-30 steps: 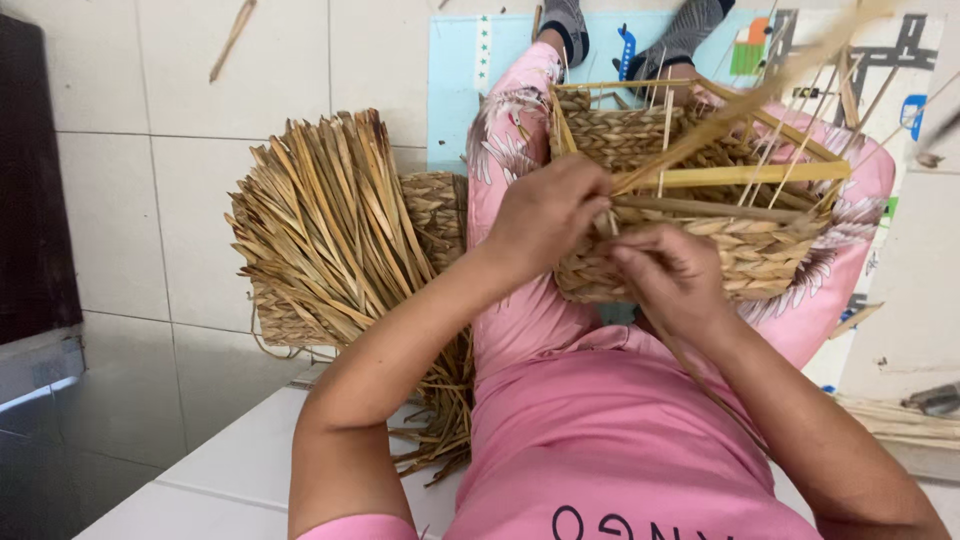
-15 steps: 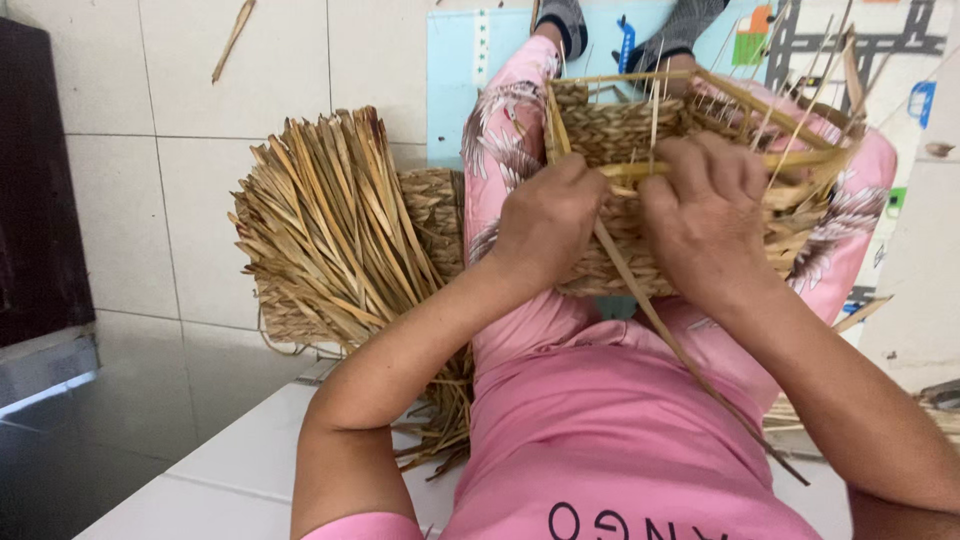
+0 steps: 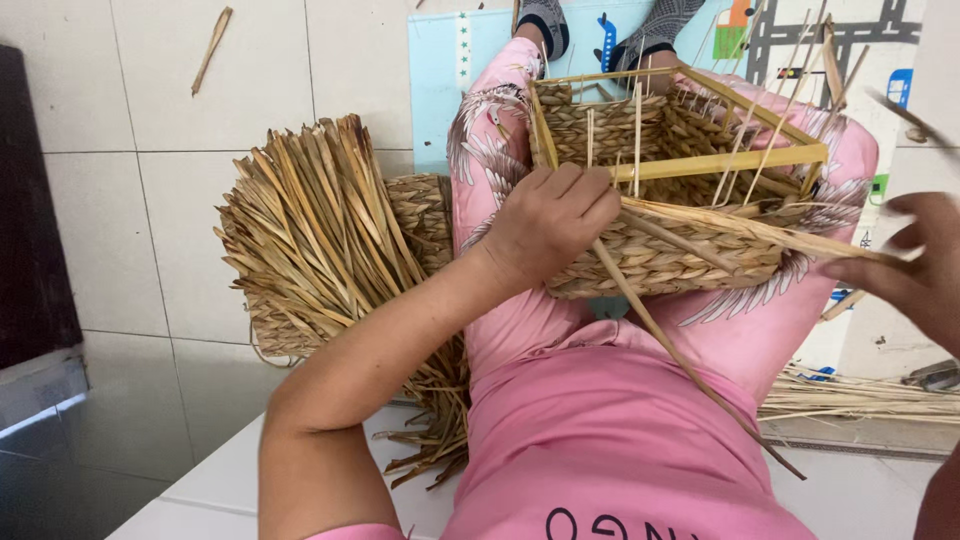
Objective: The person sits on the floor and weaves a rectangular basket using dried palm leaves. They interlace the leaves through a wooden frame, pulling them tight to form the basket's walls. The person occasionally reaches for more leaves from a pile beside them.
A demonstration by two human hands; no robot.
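The floor (image 3: 180, 200) is made of pale tiles, and a blue play mat (image 3: 440, 80) lies under the person's feet. The person sits with a half-made woven basket (image 3: 660, 260) resting on their lap, on pink trousers. A yellow wooden frame (image 3: 720, 162) sits inside the basket to keep its shape. The left hand (image 3: 548, 222) lies on the near left corner of the basket, its grip curled and pressing down on the woven wall. The right hand (image 3: 925, 270) is out at the right side, away from the basket, its grip pinching the end of a long twisted straw strand (image 3: 760, 228) that runs back along the top of the near wall. The lower rows of the walls look done and tight. Thin upright straws (image 3: 638, 130) stick up above the weave, so I think more rows are left before the rim is closed. Beside the left leg lies a big bundle of loose dry straw (image 3: 310, 230), and more straw (image 3: 860, 395) lies at the right.
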